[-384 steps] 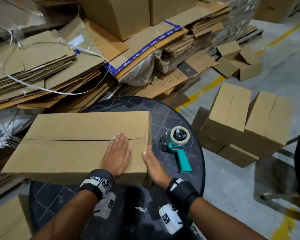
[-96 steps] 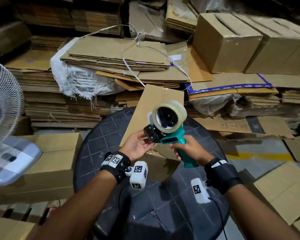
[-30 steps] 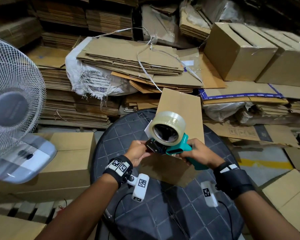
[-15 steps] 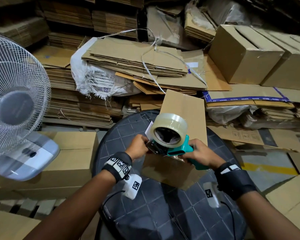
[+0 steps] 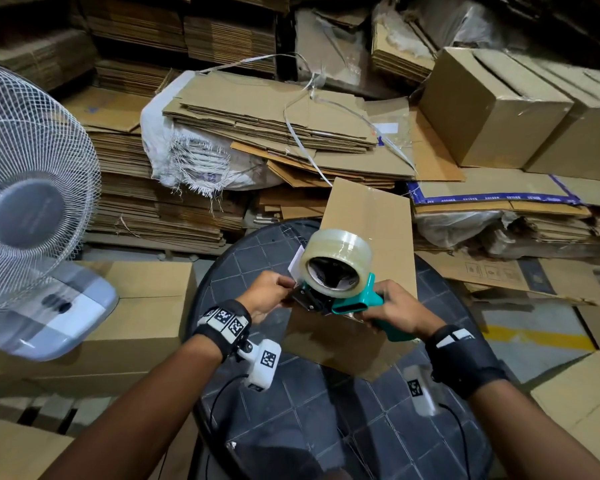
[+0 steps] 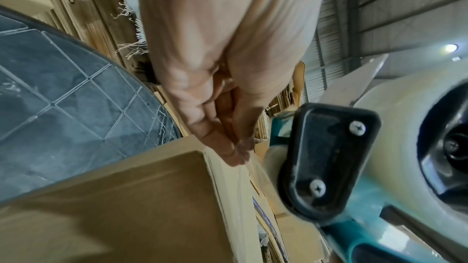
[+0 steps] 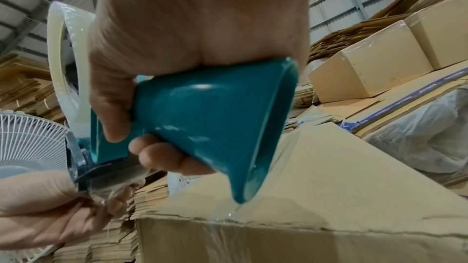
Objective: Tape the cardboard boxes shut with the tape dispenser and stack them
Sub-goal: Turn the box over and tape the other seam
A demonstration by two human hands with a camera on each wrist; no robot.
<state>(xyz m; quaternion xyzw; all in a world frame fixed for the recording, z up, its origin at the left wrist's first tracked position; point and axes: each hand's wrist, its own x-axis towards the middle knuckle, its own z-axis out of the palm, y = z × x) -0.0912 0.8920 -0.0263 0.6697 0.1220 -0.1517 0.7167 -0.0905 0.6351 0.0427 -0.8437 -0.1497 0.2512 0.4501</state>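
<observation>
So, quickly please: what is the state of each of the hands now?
Left hand: pinching the loose tape end at the tape dispenser front.
Right hand: closed around the dispenser's teal handle.

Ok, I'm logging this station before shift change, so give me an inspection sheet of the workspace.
Surface: round dark table, grid-patterned.
Job's things: cardboard box on table; teal tape dispenser above it.
Clutter: flattened cardboard stacks, white sack, loose strapping.
Grippers: right hand grips the dispenser handle; left hand pinches the tape end.
Cables: black wrist-camera leads.
Surroundings: white fan, assembled boxes.
</observation>
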